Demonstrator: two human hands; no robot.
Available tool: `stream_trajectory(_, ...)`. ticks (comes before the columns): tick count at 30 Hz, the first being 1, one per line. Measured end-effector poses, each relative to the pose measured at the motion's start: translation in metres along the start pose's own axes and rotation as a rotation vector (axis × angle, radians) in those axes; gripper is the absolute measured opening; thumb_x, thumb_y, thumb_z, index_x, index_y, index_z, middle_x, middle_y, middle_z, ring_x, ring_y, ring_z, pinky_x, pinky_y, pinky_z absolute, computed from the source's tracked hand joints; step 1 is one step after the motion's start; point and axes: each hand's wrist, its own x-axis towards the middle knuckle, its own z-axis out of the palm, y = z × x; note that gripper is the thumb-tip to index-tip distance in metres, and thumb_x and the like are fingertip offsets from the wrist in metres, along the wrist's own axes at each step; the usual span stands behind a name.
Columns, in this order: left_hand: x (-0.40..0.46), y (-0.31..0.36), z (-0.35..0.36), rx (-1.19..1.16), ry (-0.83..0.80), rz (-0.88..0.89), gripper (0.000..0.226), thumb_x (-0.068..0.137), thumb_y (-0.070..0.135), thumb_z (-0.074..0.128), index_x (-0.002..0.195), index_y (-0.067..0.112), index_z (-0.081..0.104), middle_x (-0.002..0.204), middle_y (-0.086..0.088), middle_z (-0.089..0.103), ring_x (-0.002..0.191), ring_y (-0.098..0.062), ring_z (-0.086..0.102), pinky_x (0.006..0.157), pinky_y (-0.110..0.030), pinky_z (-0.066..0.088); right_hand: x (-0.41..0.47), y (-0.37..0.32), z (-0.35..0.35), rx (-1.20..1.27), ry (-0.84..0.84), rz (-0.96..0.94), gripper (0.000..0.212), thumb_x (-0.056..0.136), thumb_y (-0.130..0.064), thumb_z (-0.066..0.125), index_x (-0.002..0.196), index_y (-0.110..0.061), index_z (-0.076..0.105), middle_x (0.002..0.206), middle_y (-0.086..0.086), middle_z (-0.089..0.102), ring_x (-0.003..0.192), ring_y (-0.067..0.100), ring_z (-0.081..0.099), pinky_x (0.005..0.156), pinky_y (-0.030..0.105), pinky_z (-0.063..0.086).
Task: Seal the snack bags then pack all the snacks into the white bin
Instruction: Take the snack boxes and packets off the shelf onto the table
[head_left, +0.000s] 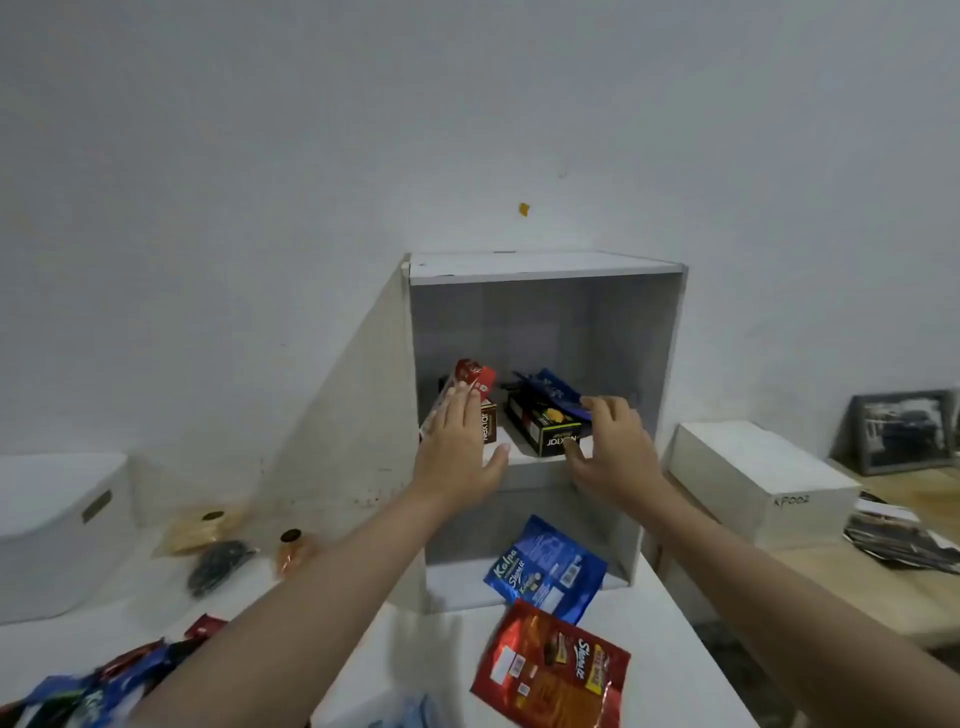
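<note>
Both my hands reach into the upper compartment of a white shelf unit. My left hand has straight fingers against a brown Nextar box with a red packet on top. My right hand curls its fingers and thumb around a black Nextar box that carries a blue packet. A blue Kalpa bag lies at the lower compartment's mouth. A red Shemie bag lies flat on the white table in front. The white bin stands at the far left.
Several red and blue snack packets are heaped at the bottom left. Small clear bags of snacks and an orange packet lie beside the bin. A white box, a framed picture and papers sit on the wooden surface at right.
</note>
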Motion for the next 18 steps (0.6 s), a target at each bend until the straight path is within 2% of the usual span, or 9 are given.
stream_trajectory(3,0.022,-0.008,0.021,0.014,0.000,-0.089,0.084,0.088,0.050,0.050,0.149,0.008,0.012,0.159,-0.016,0.007,0.147,-0.032,0.006,0.118,-0.043,0.014,0.013,0.016,0.018,0.059,-0.016,0.100,0.055,0.084,-0.040,0.061,0.130,-0.014,0.046,0.128,0.010,0.050,0.112,0.026,0.050,0.084,0.031,0.043)
stream_trajectory(5,0.039,-0.014,0.036,0.012,-0.012,-0.129,0.088,0.084,0.053,0.053,0.149,0.012,0.010,0.158,-0.018,0.002,0.145,-0.037,0.010,0.116,-0.048,0.020,0.023,0.023,0.034,0.078,-0.059,0.158,0.058,0.085,-0.045,0.060,0.132,-0.015,0.044,0.128,0.009,0.049,0.113,0.025,0.049,0.083,0.030,0.041)
stream_trajectory(8,0.066,-0.023,0.055,0.007,0.000,-0.168,0.091,0.080,0.056,0.057,0.149,0.024,0.006,0.158,-0.017,-0.004,0.142,-0.043,0.015,0.111,-0.054,0.029,0.042,0.032,0.058,0.105,-0.100,0.205,0.066,0.082,-0.053,0.058,0.135,-0.017,0.040,0.128,0.009,0.049,0.113,0.025,0.049,0.089,0.037,0.048)
stream_trajectory(11,0.087,-0.030,0.070,0.058,-0.029,-0.154,0.085,0.082,0.054,0.056,0.148,0.038,0.006,0.157,-0.019,-0.007,0.141,-0.047,0.012,0.107,-0.057,0.030,0.060,0.040,0.079,0.084,-0.141,0.233,0.071,0.079,-0.058,0.056,0.137,-0.020,0.038,0.129,0.009,0.049,0.115,0.028,0.048,0.095,0.045,0.046)
stream_trajectory(13,0.097,-0.033,0.081,0.123,-0.045,-0.145,0.076,0.084,0.053,0.054,0.147,0.042,0.013,0.155,-0.019,-0.003,0.141,-0.047,0.008,0.106,-0.060,0.029,0.071,0.044,0.091,0.070,-0.161,0.252,0.071,0.078,-0.060,0.055,0.137,-0.025,0.036,0.132,0.008,0.047,0.119,0.029,0.045,0.101,0.047,0.040)
stream_trajectory(16,0.108,-0.035,0.097,0.186,-0.092,-0.186,0.062,0.086,0.053,0.051,0.142,0.037,0.031,0.154,-0.019,-0.001,0.141,-0.049,0.005,0.106,-0.063,0.028,0.081,0.049,0.106,0.039,-0.219,0.254,0.073,0.079,-0.063,0.054,0.141,-0.032,0.032,0.140,0.009,0.041,0.129,0.031,0.037,0.109,0.050,0.029)
stream_trajectory(18,0.113,-0.035,0.103,0.215,-0.116,-0.220,0.056,0.085,0.054,0.051,0.136,0.034,0.040,0.153,-0.019,0.002,0.139,-0.049,0.011,0.105,-0.063,0.030,0.086,0.053,0.113,0.020,-0.257,0.244,0.075,0.078,-0.068,0.051,0.143,-0.037,0.028,0.145,0.010,0.036,0.133,0.033,0.032,0.111,0.053,0.024)
